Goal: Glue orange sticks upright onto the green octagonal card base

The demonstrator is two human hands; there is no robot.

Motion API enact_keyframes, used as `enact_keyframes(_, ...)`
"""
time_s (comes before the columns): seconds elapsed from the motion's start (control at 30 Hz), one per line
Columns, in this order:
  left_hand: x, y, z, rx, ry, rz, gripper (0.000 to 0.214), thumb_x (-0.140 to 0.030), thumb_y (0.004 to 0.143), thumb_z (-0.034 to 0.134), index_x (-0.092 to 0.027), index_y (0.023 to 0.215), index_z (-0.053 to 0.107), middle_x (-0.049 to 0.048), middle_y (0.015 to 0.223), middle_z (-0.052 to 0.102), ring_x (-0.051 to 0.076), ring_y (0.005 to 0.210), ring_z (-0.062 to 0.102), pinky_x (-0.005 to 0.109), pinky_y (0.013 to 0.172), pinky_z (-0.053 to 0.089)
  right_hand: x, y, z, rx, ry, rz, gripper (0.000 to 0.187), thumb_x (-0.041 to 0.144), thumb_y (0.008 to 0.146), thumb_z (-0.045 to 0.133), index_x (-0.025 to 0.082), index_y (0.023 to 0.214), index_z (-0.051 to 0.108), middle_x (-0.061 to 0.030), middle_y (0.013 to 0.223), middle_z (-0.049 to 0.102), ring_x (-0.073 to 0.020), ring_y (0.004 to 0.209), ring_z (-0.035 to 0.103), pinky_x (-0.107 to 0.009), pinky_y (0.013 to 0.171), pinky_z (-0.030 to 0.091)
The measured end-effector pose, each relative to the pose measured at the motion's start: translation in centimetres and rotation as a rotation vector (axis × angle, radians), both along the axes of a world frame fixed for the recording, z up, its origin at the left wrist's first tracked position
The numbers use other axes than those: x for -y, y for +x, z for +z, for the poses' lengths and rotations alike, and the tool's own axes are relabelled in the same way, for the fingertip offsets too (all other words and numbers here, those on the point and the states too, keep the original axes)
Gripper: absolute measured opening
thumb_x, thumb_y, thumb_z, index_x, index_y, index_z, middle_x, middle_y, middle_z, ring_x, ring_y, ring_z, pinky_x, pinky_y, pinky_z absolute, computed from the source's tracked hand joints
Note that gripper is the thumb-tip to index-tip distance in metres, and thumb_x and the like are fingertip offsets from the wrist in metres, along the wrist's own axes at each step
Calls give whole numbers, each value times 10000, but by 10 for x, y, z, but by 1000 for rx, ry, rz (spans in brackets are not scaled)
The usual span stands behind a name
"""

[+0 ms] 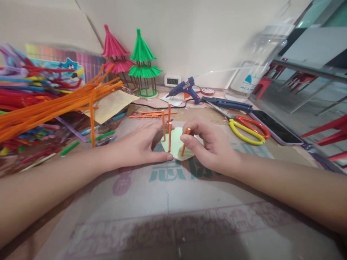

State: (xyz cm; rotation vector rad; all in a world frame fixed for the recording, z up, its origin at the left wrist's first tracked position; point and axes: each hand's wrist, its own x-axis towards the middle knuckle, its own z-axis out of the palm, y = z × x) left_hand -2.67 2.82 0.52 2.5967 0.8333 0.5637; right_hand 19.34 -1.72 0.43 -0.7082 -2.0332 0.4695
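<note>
On the covered work surface lies a pale green disc (177,139) with several thin orange sticks standing up from it, one of them (170,137) near its front left. My left hand (148,141) curves around the disc's left side, thumb at the front edge and fingers toward the back, gripping it. Between the thumb and forefinger of my right hand (208,142), another orange stick (184,146) is pinched, its lower end on the disc and leaning slightly. Its other fingers are curled. Loose orange sticks (154,114) lie just behind the disc.
A blue glue gun (185,87) rests behind the hands, beside a small digital clock (172,80). Pink (115,43) and green (142,50) pagoda-like models stand at the back. Orange pipe cleaners (67,103) pile up left. Scissors (246,131), a box cutter (230,103) and a phone (276,127) lie right.
</note>
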Motion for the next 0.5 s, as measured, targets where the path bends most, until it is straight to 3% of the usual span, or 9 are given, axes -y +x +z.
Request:
enact_keyframes(0.07, 0, -1, 0, -9, -28, -12, 492, -483, 826, 720, -206, 1200, 561, 86, 1181, 648, 292, 1098, 614, 423, 946, 492, 1, 1, -1, -30, -42, 39, 88, 291, 988, 552, 224, 958, 502, 26, 763, 545, -114, 639, 521, -260, 612, 446)
enact_keyframes(0.27, 1, -4, -2, 45, -65, -21, 678, -452, 826, 750, -268, 1408, 455, 90, 1445, 537, 305, 1326, 506, 468, 1112, 414, 0, 3, 0, -119, -64, 88, 349, 379, 1007, 538, 182, 1284, 458, 30, 782, 519, -127, 699, 532, -275, 647, 447)
enact_keyframes(0.5, 1, -4, -4, 72, -52, 2, 675, -452, 802, 771, -271, 1386, 485, 91, 1401, 574, 319, 1312, 524, 486, 1100, 432, -3, 8, -1, -158, -40, 38, 338, 437, 1036, 467, 174, 1230, 551, -2, 839, 553, -129, 746, 543, -278, 682, 464)
